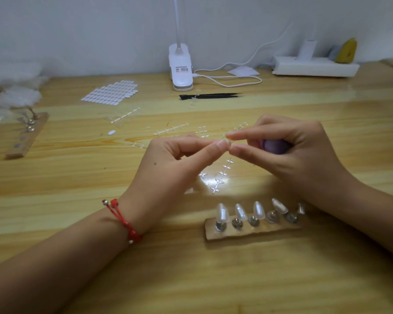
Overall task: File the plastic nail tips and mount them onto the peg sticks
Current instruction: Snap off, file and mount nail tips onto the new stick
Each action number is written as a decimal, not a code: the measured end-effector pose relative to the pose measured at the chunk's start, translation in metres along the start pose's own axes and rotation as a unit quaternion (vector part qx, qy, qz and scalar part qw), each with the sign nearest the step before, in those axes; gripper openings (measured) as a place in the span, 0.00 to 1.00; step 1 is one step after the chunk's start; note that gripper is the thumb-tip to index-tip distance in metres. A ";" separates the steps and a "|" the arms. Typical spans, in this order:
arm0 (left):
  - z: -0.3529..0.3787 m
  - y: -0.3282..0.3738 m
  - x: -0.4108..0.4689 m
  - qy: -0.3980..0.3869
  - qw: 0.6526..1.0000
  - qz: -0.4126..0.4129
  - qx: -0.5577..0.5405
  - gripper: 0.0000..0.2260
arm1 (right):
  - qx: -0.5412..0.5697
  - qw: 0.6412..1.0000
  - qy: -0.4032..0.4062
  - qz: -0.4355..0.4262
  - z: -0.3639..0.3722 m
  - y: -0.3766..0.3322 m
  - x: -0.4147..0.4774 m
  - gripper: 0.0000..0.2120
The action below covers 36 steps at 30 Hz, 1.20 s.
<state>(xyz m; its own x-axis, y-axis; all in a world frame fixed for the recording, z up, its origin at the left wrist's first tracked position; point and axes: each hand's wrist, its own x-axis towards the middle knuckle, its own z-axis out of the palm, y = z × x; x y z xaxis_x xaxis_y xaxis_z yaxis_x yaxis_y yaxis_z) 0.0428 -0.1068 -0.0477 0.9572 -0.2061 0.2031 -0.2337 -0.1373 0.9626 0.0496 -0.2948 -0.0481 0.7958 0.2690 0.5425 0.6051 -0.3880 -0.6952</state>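
Observation:
My left hand [179, 159] and my right hand [288, 150] meet fingertip to fingertip above the wooden table. Between them they pinch a small clear nail tip [228, 139], barely visible. My right hand also has a purple tool [275, 146] tucked in its curled fingers. In front of me lies a wooden peg holder [252, 230] with several metal peg sticks. Clear nail tips [241, 211] sit on most of them; the rightmost peg [301, 209] carries only a small clear piece.
Empty clear sprue strips [222, 175] lie scattered mid-table. A sheet of adhesive tabs [111, 92], black tweezers [211, 96], a white clip lamp [180, 69] with cable and a white power strip [315, 66] stand farther back. A second peg holder [26, 134] sits left.

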 end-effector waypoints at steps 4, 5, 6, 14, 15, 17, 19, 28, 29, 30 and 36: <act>0.002 0.002 -0.002 -0.002 1.000 0.010 0.023 0.11 | 0.008 1.000 -0.018 0.016 0.000 -0.005 0.001 0.12; 0.002 0.002 -0.002 0.000 1.000 0.009 0.021 0.11 | 0.018 0.999 -0.022 0.027 -0.002 -0.008 0.001 0.12; 0.002 0.002 -0.002 0.003 1.000 0.006 0.020 0.11 | 0.026 0.999 -0.027 0.038 -0.005 -0.012 0.003 0.12; 0.000 -0.003 0.000 -0.004 0.999 -0.008 0.031 0.11 | -0.047 0.983 -0.128 0.124 -0.066 -0.030 -0.009 0.17; 0.000 -0.003 0.001 -0.005 1.000 -0.008 0.030 0.11 | -0.055 0.980 -0.138 0.135 -0.070 -0.031 -0.018 0.18; 0.000 -0.003 0.001 -0.007 1.000 -0.008 0.030 0.11 | -0.063 0.976 -0.150 0.147 -0.074 -0.033 -0.034 0.17; 0.000 -0.002 0.000 -0.008 1.000 -0.009 0.028 0.12 | -0.072 0.974 -0.152 0.153 -0.072 -0.035 -0.046 0.15; 0.002 -0.001 -0.001 -0.007 0.999 -0.009 0.037 0.12 | -0.080 0.975 -0.133 0.161 -0.063 -0.040 -0.053 0.14; 0.001 -0.001 -0.001 -0.007 0.999 -0.008 0.039 0.12 | -0.084 0.973 -0.137 0.164 -0.063 -0.040 -0.052 0.14; 0.001 -0.001 -0.001 -0.007 0.999 -0.008 0.039 0.12 | -0.087 0.972 -0.140 0.168 -0.062 -0.040 -0.052 0.14; 0.001 -0.001 -0.001 -0.005 0.999 -0.006 0.041 0.11 | -0.092 0.972 -0.131 0.173 -0.060 -0.039 -0.054 0.14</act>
<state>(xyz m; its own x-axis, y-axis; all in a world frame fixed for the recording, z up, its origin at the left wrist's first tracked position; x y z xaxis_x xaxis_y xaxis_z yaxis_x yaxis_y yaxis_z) 0.0423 -0.1077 -0.0493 0.9585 -0.2141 0.1885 -0.2350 -0.2182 0.9472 -0.0186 -0.3474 -0.0222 0.9439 0.3007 0.1361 0.3056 -0.6400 -0.7050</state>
